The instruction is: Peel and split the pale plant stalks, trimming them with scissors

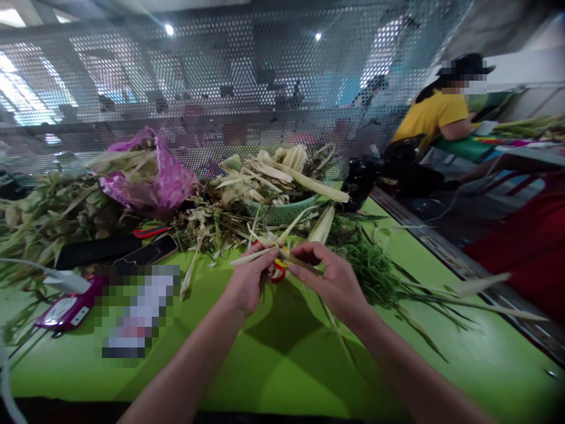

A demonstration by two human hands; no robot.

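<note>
My left hand (252, 281) is closed, with pale dry husk strips (252, 257) pinched between its thumb and fingers. Across from it, my right hand (334, 284) grips the other end of a strip between thumb and fingertips. Between the hands shows a red and yellow loop (279, 273), which looks like a scissors handle; whether a hand holds it I cannot tell. Just beyond them stands a green basket (282, 213), heaped with dried husks (282, 168). Beside my right hand lies a tangle of green strands (368, 268) with long leaf blades.
On the left of the green table (212, 365) are phones (148, 252), a red cutter (151, 232), a purple device (68, 309) with a white plug, and a pink bag (152, 176) of husks. A perforated metal screen (198, 88) stands behind. A person in yellow (435, 118) sits at right.
</note>
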